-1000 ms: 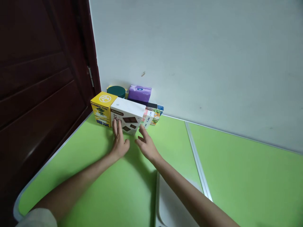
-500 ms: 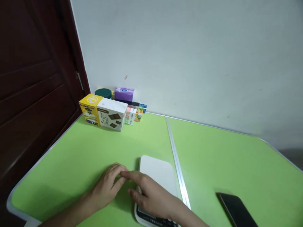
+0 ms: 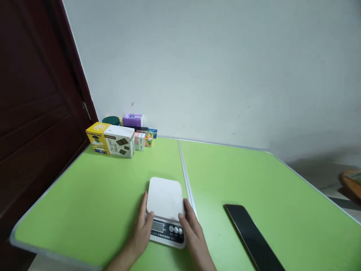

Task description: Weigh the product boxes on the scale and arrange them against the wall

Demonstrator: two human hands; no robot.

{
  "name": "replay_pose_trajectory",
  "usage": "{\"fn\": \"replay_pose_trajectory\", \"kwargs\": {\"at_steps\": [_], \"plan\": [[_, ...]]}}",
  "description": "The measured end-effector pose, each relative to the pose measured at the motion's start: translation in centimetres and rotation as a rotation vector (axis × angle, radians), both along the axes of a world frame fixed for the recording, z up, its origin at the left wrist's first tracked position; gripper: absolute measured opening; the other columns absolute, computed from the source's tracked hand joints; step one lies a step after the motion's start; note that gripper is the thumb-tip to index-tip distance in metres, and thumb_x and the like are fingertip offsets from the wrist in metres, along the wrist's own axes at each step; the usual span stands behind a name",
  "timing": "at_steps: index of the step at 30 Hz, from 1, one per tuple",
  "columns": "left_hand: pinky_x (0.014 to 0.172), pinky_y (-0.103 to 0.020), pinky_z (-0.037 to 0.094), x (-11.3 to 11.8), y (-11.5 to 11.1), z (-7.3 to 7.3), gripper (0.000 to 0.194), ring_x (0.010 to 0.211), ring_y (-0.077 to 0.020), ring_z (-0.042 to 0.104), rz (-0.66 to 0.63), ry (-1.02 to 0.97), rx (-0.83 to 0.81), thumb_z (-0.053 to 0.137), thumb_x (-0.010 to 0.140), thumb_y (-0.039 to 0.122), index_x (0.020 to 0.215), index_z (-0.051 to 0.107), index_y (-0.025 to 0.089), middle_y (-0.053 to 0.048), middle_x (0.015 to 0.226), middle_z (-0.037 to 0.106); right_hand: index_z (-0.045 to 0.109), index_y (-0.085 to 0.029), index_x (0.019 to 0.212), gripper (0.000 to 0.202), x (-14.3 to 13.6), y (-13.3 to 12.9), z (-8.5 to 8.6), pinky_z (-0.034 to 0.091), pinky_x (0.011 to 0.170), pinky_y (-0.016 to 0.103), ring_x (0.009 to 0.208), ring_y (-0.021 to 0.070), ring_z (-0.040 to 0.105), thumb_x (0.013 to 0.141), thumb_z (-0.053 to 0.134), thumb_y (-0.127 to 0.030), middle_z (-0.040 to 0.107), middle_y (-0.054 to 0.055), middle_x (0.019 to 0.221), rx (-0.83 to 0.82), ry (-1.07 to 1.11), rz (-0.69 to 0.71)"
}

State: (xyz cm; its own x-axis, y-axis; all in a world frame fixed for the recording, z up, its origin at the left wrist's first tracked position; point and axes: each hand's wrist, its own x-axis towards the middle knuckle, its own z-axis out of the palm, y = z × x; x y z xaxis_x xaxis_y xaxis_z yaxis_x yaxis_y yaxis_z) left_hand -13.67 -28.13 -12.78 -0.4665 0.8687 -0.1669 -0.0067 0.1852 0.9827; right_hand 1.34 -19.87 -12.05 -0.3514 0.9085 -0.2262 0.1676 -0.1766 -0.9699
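Observation:
A white kitchen scale (image 3: 165,198) lies on the green table, its small display and round buttons on the near side. My left hand (image 3: 141,229) grips its left edge, thumb on top near the display and fingers along the side. On the right edge, my right hand (image 3: 193,230) holds it the same way, thumb by the corner of the weighing plate. Nothing rests on the plate.
At the back left of the green table (image 3: 225,169) stand a yellow and white box (image 3: 120,141), a purple pack (image 3: 132,120), a green lid (image 3: 111,120) and small cartons (image 3: 140,141). A black phone (image 3: 252,235) lies at the right.
My hands have parted from each other and taken hold of the scale's two sides. The display and buttons now show. The view has shifted to the right.

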Motion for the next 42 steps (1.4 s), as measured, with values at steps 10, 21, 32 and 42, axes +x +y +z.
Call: {"fn": "replay_pose_trajectory", "kwargs": {"at_steps": [10, 21, 32, 42], "plan": [[0.118, -0.036, 0.011, 0.7, 0.2, -1.4, 0.056, 0.143, -0.0167, 0.016, 0.055, 0.225, 0.014, 0.033, 0.089, 0.023, 0.144, 0.025, 0.019, -0.007, 0.155, 0.021, 0.027, -0.017, 0.145, 0.074, -1.0, -1.8, -0.9, 0.01, 0.119, 0.041, 0.144, 0.0217, 0.014, 0.085, 0.044, -0.058, 0.02, 0.003, 0.155, 0.116, -0.056, -0.035], [0.116, -0.04, 0.024, -1.0, 0.1, -2.2, 0.059, 0.139, -0.0225, 0.029, 0.139, 0.043, 0.142, 0.044, 0.082, 0.016, 0.141, 0.036, 0.017, -0.01, 0.15, 0.034, 0.037, -0.016, 0.14, 0.083, -0.4, -0.7, -0.3, 0.023, 0.114, 0.051, 0.136, 0.0332, 0.032, 0.073, 0.058, -0.059, 0.035, 0.011, 0.149, 0.083, -0.149, -0.194], [0.115, -0.042, 0.024, -17.6, 4.2, -0.7, 0.063, 0.138, -0.0206, 0.03, 0.149, 0.662, 0.273, 0.041, 0.077, 0.005, 0.139, 0.034, 0.016, -0.013, 0.147, 0.037, 0.051, -0.03, 0.125, 0.047, -11.9, 4.8, 3.9, 0.035, 0.107, 0.049, 0.125, 0.0244, 0.049, 0.081, 0.061, -0.041, 0.052, 0.008, 0.137, 0.286, 0.011, 0.412], [0.111, -0.047, 0.03, -20.8, 8.9, -2.6, 0.061, 0.133, -0.0236, 0.036, 0.138, 0.775, 0.276, 0.041, 0.074, 0.0, 0.134, 0.038, 0.015, -0.016, 0.14, 0.043, 0.043, -0.024, 0.13, 0.075, -23.6, 11.9, 2.5, 0.038, 0.103, 0.053, 0.126, 0.0294, 0.047, 0.065, 0.073, -0.046, 0.048, 0.015, 0.138, 0.179, 0.15, 0.366]]}}
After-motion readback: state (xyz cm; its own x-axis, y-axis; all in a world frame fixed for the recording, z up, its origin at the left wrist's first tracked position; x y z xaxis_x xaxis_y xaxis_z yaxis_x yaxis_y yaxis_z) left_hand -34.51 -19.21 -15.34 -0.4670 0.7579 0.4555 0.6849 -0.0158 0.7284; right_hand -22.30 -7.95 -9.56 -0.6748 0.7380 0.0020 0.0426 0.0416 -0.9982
